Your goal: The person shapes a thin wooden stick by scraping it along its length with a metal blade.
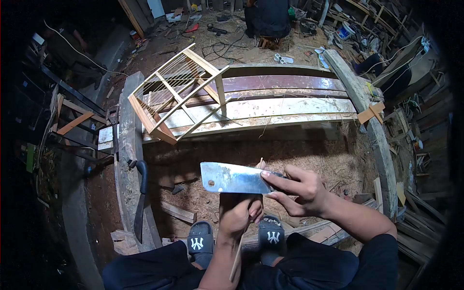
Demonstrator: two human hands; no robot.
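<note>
A wide metal cleaver (232,178) lies across the view in front of me, its blade pointing left, with a round hole near the far end. My right hand (300,191) is closed on it, fingers pressed on the blade by the handle. Below the blade, my left hand (238,216) is wrapped round a thin wooden stick (236,261), which runs down along my forearm. A thin tip shows above the cleaver. Part of my left hand's fingers is hidden under the blade.
A slatted wooden frame (179,94) rests on the pale planks (290,107) ahead. A dark curved knife (139,208) lies on the left beam (128,145). Crossed wood pieces (371,112) sit on the right beam (382,159). Another person (267,18) is at the back.
</note>
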